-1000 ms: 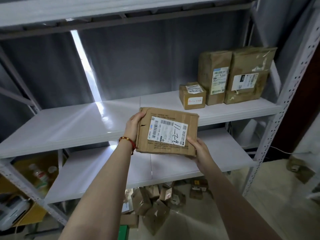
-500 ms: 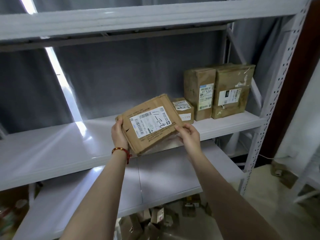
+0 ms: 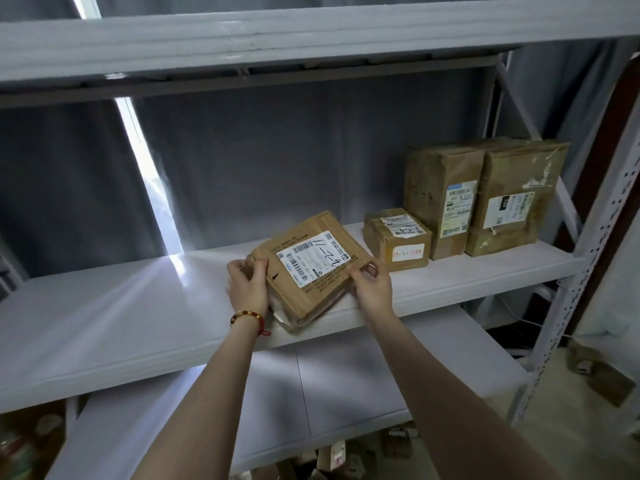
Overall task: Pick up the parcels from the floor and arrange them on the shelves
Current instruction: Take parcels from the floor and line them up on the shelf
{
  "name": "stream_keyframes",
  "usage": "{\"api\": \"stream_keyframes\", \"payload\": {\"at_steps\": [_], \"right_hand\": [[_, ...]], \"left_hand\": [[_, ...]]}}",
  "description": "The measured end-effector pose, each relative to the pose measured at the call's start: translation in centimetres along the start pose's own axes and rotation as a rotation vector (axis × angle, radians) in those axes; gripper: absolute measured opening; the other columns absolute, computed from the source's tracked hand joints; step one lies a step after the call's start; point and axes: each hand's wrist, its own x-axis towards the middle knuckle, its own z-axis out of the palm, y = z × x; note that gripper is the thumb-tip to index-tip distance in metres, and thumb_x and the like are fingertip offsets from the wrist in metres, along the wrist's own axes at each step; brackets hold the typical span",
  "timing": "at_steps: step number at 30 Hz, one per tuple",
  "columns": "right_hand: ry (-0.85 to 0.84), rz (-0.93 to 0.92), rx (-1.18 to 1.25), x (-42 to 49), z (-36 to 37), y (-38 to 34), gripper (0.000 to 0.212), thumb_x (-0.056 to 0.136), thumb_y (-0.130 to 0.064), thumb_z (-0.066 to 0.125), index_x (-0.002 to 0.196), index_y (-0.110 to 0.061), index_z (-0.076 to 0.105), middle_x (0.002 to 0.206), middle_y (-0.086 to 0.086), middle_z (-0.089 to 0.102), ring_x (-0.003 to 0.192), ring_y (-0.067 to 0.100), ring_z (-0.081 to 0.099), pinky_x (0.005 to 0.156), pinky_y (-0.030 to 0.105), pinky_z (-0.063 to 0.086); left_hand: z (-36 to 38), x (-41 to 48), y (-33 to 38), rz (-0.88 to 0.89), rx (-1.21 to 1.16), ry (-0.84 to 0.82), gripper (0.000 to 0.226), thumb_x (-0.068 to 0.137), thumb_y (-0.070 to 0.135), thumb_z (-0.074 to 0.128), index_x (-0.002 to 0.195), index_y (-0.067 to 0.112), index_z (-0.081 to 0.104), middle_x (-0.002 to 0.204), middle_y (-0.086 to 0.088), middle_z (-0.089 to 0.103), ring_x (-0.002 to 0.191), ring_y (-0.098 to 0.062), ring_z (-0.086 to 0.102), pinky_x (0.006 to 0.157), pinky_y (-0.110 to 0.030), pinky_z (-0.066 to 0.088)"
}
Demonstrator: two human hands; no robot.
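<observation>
A flat brown cardboard parcel with a white label lies tilted on the middle white shelf, its near corner over the shelf's front edge. My left hand grips its left corner, thumb on top. My right hand pinches its right corner. To the right on the same shelf stand a small brown box and two taller taped parcels.
A lower white shelf sits beneath, and an upper shelf runs overhead. Several small parcels lie on the floor below. A perforated upright post stands at the right. Grey curtain hangs behind.
Both hands have carried the parcel up and forward from in front of the shelves and set it down on the middle shelf, next to the small box.
</observation>
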Motion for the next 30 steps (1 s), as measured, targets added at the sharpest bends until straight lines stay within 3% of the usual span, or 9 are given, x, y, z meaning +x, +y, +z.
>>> {"api": "stream_keyframes", "payload": {"at_steps": [3, 6, 11, 15, 19, 21, 25, 30], "right_hand": [[0.093, -0.022, -0.048, 0.7, 1.2, -0.9, 0.051, 0.087, -0.019, 0.073, 0.133, -0.015, 0.051, 0.128, 0.001, 0.062, 0.114, 0.014, 0.06, 0.1, 0.025, 0.045], [0.159, -0.066, -0.088, 2.1, 2.2, -1.1, 0.046, 0.09, -0.019, 0.071, 0.132, -0.011, 0.053, 0.115, -0.002, 0.058, 0.105, 0.008, 0.054, 0.089, 0.017, 0.04], [0.232, -0.087, -0.129, 3.6, 4.2, -0.1, 0.037, 0.089, -0.026, 0.072, 0.119, -0.008, 0.06, 0.115, 0.003, 0.064, 0.102, 0.015, 0.06, 0.088, 0.021, 0.044], [0.267, -0.062, -0.039, 4.0, 4.7, 1.9, 0.035, 0.089, -0.032, 0.07, 0.113, -0.007, 0.064, 0.111, 0.005, 0.069, 0.101, 0.016, 0.064, 0.098, 0.034, 0.05], [0.185, -0.021, 0.05, 3.5, 4.5, 3.4, 0.059, 0.076, -0.052, 0.074, 0.118, -0.014, 0.059, 0.115, 0.004, 0.066, 0.106, 0.019, 0.066, 0.097, 0.042, 0.054], [0.124, -0.004, 0.08, 3.5, 4.4, 3.2, 0.075, 0.067, -0.058, 0.077, 0.124, -0.016, 0.053, 0.12, 0.006, 0.064, 0.107, 0.021, 0.066, 0.095, 0.043, 0.055], [0.084, -0.01, 0.093, 3.7, 3.5, 2.7, 0.063, 0.082, -0.038, 0.077, 0.131, -0.013, 0.047, 0.124, 0.009, 0.062, 0.108, 0.021, 0.066, 0.092, 0.037, 0.057], [0.061, -0.051, 0.074, 4.0, 2.3, 3.0, 0.058, 0.085, -0.035, 0.074, 0.132, -0.014, 0.047, 0.126, 0.008, 0.061, 0.112, 0.021, 0.064, 0.093, 0.035, 0.056]], "left_hand": [[-0.1, 1.7, 0.3, 0.043, 0.053, -0.057, 0.039, 0.068, 0.057, 0.058, 0.077, 0.024, 0.039, 0.08, 0.003, 0.051, 0.079, -0.022, 0.048, 0.071, -0.034, 0.04], [-0.2, 3.0, -0.4, 0.031, 0.106, -0.119, 0.042, 0.067, 0.052, 0.061, 0.076, 0.017, 0.041, 0.075, 0.001, 0.05, 0.071, -0.02, 0.045, 0.066, -0.035, 0.038], [0.4, 3.6, -2.7, -0.047, 0.072, -0.178, 0.045, 0.068, 0.055, 0.064, 0.078, 0.017, 0.041, 0.08, -0.004, 0.055, 0.073, -0.021, 0.051, 0.068, -0.037, 0.042], [1.7, 4.1, -2.5, -0.095, 0.071, -0.199, 0.055, 0.067, 0.059, 0.063, 0.09, 0.013, 0.045, 0.093, -0.006, 0.064, 0.085, -0.026, 0.061, 0.079, -0.042, 0.051], [2.8, 4.4, -2.4, -0.093, 0.101, -0.245, 0.048, 0.08, 0.052, 0.065, 0.104, 0.013, 0.05, 0.098, -0.002, 0.063, 0.089, -0.019, 0.059, 0.072, -0.031, 0.044], [3.2, 4.5, -2.4, -0.081, 0.113, -0.27, 0.043, 0.085, 0.05, 0.064, 0.107, 0.014, 0.055, 0.101, 0.0, 0.063, 0.094, -0.02, 0.059, 0.077, -0.031, 0.043], [4.3, 4.2, -2.2, -0.046, 0.137, -0.283, 0.05, 0.082, 0.057, 0.059, 0.111, 0.016, 0.062, 0.103, 0.001, 0.065, 0.095, -0.02, 0.059, 0.08, -0.031, 0.042], [5.9, 3.2, -2.1, -0.058, 0.09, -0.211, 0.051, 0.077, 0.058, 0.055, 0.109, 0.018, 0.063, 0.1, 0.002, 0.066, 0.095, -0.019, 0.061, 0.078, -0.031, 0.044]]}}
